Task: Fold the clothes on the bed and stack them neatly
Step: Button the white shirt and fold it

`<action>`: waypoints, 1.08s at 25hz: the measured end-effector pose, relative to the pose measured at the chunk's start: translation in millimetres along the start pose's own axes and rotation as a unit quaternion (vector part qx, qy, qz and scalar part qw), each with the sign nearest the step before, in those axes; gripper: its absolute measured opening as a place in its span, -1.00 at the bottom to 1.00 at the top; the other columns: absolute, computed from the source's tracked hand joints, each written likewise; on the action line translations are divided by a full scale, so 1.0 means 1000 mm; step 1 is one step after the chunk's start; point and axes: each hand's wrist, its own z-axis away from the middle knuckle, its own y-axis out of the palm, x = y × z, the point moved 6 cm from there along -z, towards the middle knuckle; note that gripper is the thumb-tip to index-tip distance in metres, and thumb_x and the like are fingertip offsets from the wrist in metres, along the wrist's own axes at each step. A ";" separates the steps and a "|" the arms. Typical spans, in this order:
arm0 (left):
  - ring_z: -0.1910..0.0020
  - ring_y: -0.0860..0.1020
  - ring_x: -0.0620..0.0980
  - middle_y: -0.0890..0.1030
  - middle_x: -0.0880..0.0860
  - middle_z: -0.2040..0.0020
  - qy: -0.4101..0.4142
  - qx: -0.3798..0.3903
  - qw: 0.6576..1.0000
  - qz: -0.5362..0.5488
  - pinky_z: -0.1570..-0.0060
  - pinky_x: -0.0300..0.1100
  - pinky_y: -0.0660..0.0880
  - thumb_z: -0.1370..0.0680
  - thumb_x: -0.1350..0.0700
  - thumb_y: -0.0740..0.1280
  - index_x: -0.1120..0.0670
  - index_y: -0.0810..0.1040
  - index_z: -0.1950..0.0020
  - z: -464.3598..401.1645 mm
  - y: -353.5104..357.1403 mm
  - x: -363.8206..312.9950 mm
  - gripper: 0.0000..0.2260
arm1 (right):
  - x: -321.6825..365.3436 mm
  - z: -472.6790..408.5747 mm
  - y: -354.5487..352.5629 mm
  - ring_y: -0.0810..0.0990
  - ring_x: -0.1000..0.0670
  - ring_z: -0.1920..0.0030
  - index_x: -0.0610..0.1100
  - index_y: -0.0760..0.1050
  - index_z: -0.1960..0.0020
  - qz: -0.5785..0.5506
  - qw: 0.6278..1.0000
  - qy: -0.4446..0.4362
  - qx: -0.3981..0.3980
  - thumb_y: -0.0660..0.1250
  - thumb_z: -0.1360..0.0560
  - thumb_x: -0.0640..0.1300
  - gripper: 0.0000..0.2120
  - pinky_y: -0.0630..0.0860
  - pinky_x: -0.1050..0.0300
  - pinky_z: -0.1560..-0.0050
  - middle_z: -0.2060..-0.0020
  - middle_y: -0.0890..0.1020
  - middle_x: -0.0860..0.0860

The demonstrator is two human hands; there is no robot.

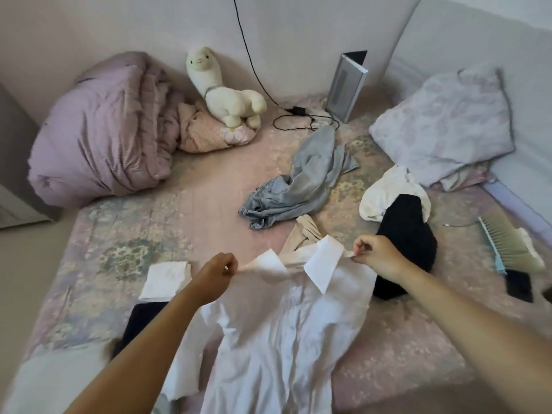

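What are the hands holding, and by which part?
Both hold the white shirt at its shoulders beside the collar: left hand and right hand each pinch one.

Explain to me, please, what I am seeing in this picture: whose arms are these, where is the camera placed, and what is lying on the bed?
There is no machine here. The two arms belong to a person, and the single picture comes from a wide-angle camera worn on the head, looking forward and down, so the room's edges look bent.

The left hand and the right hand each pinch a shoulder of a white collared shirt, holding it spread over the bed.

To the left of the shirt lies a folded white piece on something dark. Further back lie a grey-blue heap of clothes, a beige garment, and a black garment overlapping a white one. These seem not yet folded.

Also on the bed: a rolled lilac duvet, a plush alpaca, a pillow and a brush.
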 end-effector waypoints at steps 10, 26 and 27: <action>-0.10 0.56 0.26 0.56 0.16 -0.25 0.013 -0.052 0.968 -0.246 0.04 0.19 0.49 -0.49 0.52 0.13 0.02 0.51 -0.44 -0.147 0.044 0.048 -0.37 | -0.087 -0.206 0.061 0.58 -0.23 0.02 -0.34 0.64 0.05 0.085 0.996 -0.001 0.035 0.40 -0.58 -0.26 -0.87 0.35 -0.01 0.07 0.10 0.62 -0.28; -0.42 0.37 0.17 0.37 0.16 -0.42 -0.241 0.168 0.845 -0.446 -0.39 0.05 0.28 -0.68 0.16 0.14 0.11 0.19 -0.57 -0.336 0.117 0.276 -0.55 | -0.156 -0.422 0.265 0.33 -0.30 -0.47 -0.22 0.41 -0.43 0.345 0.933 0.089 0.054 0.27 -0.60 -0.25 -0.60 0.37 -0.19 -0.38 -0.43 0.43 -0.23; -0.42 0.35 0.16 0.37 0.15 -0.41 -0.277 0.144 0.866 -0.390 -0.39 0.07 0.26 -0.67 0.17 0.14 0.11 0.26 -0.51 -0.335 0.121 0.281 -0.61 | -0.160 -0.422 0.270 0.25 -0.27 -0.52 -0.21 0.37 -0.46 0.324 0.938 0.115 0.054 0.29 -0.61 -0.18 -0.57 0.29 -0.20 -0.44 -0.47 0.39 -0.21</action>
